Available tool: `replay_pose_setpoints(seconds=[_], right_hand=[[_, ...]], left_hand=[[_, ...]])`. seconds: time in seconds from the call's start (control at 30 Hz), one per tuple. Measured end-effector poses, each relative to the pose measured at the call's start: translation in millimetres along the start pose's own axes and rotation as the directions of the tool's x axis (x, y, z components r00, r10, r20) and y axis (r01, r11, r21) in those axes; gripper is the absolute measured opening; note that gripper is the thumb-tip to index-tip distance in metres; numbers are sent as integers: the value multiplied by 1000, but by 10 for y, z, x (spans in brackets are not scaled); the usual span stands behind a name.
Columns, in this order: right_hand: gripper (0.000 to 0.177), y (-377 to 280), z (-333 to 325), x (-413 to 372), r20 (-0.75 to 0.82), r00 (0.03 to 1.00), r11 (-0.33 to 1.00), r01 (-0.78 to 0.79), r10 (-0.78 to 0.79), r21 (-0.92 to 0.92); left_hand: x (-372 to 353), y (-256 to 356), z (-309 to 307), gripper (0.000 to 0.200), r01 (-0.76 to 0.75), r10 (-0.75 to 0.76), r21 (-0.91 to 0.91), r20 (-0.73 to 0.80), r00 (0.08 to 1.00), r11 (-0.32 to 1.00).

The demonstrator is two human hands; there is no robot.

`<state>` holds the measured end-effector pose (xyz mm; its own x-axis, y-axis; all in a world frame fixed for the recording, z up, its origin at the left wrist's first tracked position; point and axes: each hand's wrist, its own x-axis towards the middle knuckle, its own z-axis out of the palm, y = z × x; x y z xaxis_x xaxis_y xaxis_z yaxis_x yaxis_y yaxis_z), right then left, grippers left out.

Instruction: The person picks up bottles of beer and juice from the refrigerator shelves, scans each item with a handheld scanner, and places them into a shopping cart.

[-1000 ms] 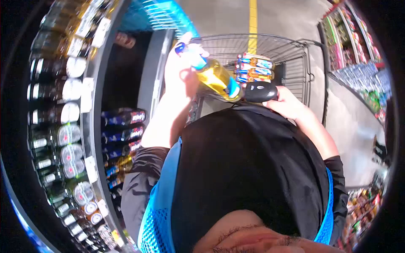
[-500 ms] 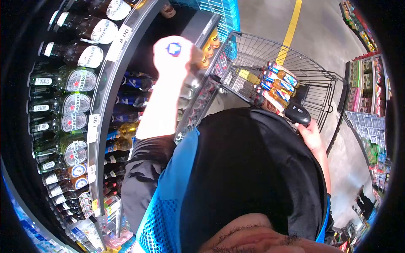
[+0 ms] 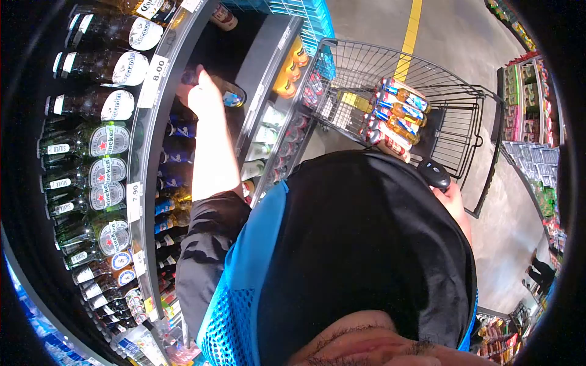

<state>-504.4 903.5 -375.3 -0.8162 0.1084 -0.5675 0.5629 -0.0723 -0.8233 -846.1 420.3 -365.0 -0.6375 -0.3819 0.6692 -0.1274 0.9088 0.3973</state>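
My left hand (image 3: 204, 96) reaches into a dark gap in the shelf on the left, fingers closed around a brown glass bottle (image 3: 233, 96) with a blue label patch near its base. The bottle's neck points toward the back of the shelf, partly hidden by my fingers. Blue-labelled bottles (image 3: 182, 127) stand in the row beside it. On the right, my right hand (image 3: 453, 198) grips the black handle (image 3: 434, 174) of a wire shopping cart (image 3: 455, 91). Several amber bottles with blue and white labels (image 3: 400, 113) lie in that cart.
Green beer bottles (image 3: 108, 174) and white-labelled brown bottles (image 3: 129, 68) fill the upper shelf, edged with price tags (image 3: 156, 73). Yellow packs (image 3: 290, 70) sit farther along, by a blue wire basket (image 3: 314, 21). Stocked shelves (image 3: 528, 104) line the far right, and a person's legs (image 3: 540, 271) show there.
My left hand has moved left and down into the shelf gap, and the bottle now shows side-on. The cart shifts slightly left in view; my right hand stays on its handle.
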Motion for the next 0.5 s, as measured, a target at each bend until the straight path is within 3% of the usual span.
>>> replay_pose_setpoints(seconds=[0.13, 0.23, 0.3, 0.33, 0.37, 0.43, 0.47, 0.5], right_hand=[[25, 29, -49, -16, -32, 997, 997, -72, 72, 6], [24, 62, -92, 12, -26, 998, 996, -65, 64, -60], [22, 50, -70, 32, -20, 1000, 998, 1, -2, -64], [22, 18, -39, 33, -18, 1000, 998, -4, 3, -63], [22, -38, 0, 23, -30, 999, 999, -25, 24, -35], [22, -17, -24, 53, -40, 998, 999, -49, 49, -6], [21, 73, -94, 88, -37, 999, 998, -29, 27, -63], [19, 128, -140, 107, -33, 999, 993, -9, 5, -120]], left_hand=[[90, -132, 236, 62, 156, -162, -99, -53, 985, 983], [297, -626, 552, 66, 114, -132, -136, -135, 982, 984], [386, -805, 646, 60, 7, -34, -123, -224, 974, 992], [318, -862, 682, 55, -162, 201, 140, -338, 920, 977], [332, -974, 776, 55, -163, 203, 145, -331, 921, 976], [488, -1150, 956, 51, -279, 192, -121, -471, 861, 953], [487, -1207, 970, 51, -279, 194, -119, -467, 863, 953], [482, -1261, 985, 50, -115, 116, 21, -331, 936, 993]])
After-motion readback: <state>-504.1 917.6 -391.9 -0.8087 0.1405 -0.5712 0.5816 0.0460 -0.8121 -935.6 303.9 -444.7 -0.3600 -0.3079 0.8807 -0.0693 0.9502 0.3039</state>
